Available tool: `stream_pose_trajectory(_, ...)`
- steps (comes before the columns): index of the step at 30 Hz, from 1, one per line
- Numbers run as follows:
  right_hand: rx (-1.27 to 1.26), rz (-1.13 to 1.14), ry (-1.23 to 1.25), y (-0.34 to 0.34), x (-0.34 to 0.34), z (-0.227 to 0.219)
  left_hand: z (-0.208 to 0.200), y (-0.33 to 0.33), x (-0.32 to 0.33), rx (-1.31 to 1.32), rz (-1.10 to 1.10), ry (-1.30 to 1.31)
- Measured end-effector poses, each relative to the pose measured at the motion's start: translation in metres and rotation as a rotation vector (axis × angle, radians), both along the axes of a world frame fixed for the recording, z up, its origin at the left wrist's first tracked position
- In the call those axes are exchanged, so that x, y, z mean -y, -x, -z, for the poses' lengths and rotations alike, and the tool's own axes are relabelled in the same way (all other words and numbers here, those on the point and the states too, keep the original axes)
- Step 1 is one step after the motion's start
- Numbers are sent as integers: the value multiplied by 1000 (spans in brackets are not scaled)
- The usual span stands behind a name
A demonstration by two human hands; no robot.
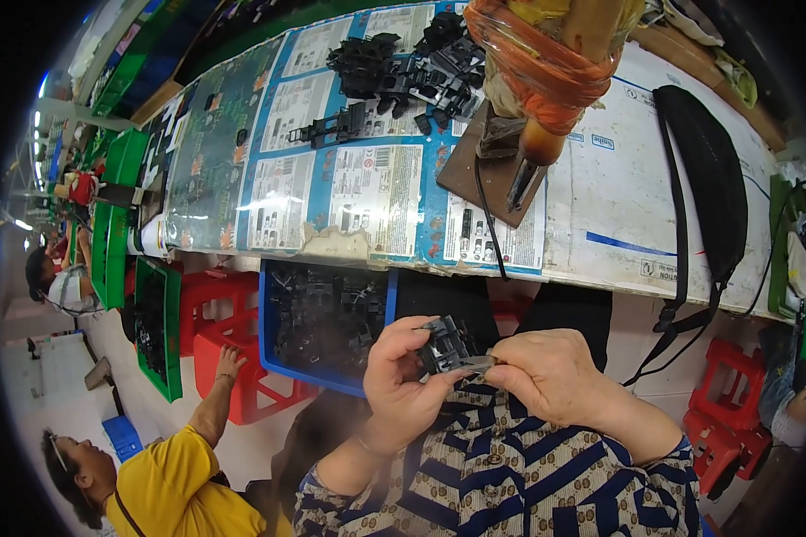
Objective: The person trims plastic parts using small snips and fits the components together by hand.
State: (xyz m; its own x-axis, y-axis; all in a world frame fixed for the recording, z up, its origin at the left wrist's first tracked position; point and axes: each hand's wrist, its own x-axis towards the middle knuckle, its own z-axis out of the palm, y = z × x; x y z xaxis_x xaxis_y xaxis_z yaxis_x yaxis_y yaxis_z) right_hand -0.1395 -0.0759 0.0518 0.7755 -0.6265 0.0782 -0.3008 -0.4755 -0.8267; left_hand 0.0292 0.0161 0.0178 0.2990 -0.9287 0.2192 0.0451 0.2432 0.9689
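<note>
Right of a blue rectangular plastic tub (265, 327), a left hand (394, 380) clasps a jagged black plastic part (446, 345); the right hand (546, 371) pinches a thin greyish strip (478, 364) at its edge, where steady bracing and light pressure should serve best. Left of the tub, a green plastic crate (174, 336) holds dark pieces (150, 313); the tub itself, black parts (322, 313).
</note>
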Motion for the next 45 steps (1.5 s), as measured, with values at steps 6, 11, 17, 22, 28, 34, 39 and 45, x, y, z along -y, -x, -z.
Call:
stream_pose_trajectory(6, -25, -14, 106, 0, -2, -6, 4, -5, -2, 269, -8, 20)
stream_pose_trajectory(11, -72, -15, 124, -3, 0, -10, 4, -8, -1, 305, -8, 29)
stream_pose_trajectory(17, 2, 7, 44, -2, -3, -7, -2, -1, 3, 131, 9, 29)
stream_pose_trajectory(22, -22, -12, 46, -2, -1, -12, 0, -1, 2, 50, 12, 22)
stream_pose_trajectory(28, -64, 1, 111, -2, -2, -14, 3, -5, 3, 251, -51, 77)
stream_pose_trajectory(34, -21, 14, 137, -5, -5, -12, 0, -4, 1, 223, -67, 73)
stream_pose_trajectory(39, 6, 3, -71, -3, -5, -6, 3, -2, 3, 74, -1, 85)
stream_pose_trajectory(45, -2, -1, 23, -3, -7, -6, 2, -1, 1, 86, -14, 99)
